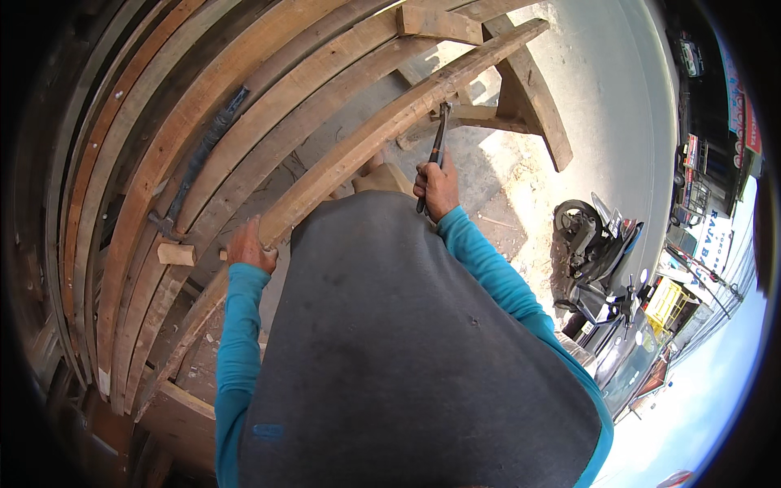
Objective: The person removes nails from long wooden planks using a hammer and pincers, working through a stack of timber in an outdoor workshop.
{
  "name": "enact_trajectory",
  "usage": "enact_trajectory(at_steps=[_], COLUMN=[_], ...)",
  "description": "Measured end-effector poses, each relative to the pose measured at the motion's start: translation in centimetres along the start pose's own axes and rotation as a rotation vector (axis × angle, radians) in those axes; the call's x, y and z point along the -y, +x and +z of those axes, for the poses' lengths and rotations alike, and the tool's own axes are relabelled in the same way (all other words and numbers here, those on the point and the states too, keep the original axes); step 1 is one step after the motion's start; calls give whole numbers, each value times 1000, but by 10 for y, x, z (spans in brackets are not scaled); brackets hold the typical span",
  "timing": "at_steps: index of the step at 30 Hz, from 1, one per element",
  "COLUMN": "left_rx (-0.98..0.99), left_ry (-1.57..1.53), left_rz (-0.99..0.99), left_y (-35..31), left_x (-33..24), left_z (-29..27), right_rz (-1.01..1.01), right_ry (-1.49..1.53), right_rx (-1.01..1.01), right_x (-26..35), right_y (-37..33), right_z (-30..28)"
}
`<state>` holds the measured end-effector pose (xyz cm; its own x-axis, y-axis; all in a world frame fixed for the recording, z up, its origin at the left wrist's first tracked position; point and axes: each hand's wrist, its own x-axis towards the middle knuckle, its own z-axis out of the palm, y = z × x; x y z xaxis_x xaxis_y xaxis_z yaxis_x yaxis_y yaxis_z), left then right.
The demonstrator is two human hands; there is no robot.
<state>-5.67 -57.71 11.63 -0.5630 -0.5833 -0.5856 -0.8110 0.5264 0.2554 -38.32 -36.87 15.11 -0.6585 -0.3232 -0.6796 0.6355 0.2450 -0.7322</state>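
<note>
Here, worn brown beam [399, 115] in curled left hand [251, 246], slim dark tool [441, 137] in clenched right hand [440, 187].

Turquoise is carried by both sleeves [239, 358], dark grey by the shirt front [407, 333], marked with a small blue patch [268, 432]. The long beam [382, 124] is toned light brown, mottled with darker marks. The hand tool [441, 135] is coloured black, banded with orange. The hammer handle [210, 146] is shaded dark grey; the sky [691, 407] is patched blue and white.
</note>
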Motion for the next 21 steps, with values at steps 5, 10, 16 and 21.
enact_trajectory(at_steps=[5,10,16,21], left_rx=[39,-40,-127,-195], left_ry=[-34,-12,40,55], left_rz=[-22,-13,-35,-71], left_y=[2,-1,-11,-20], left_x=[0,-3,-15,-23], left_z=[1,5,9,19], right_rz=[223,146,94,182], right_ry=[232,-82,-431,-346], right_rx=[226,241,310,370], right_x=[43,57,99,132], right_y=[-22,-27,-5,15], right_z=[-50,-68,-84,-91])
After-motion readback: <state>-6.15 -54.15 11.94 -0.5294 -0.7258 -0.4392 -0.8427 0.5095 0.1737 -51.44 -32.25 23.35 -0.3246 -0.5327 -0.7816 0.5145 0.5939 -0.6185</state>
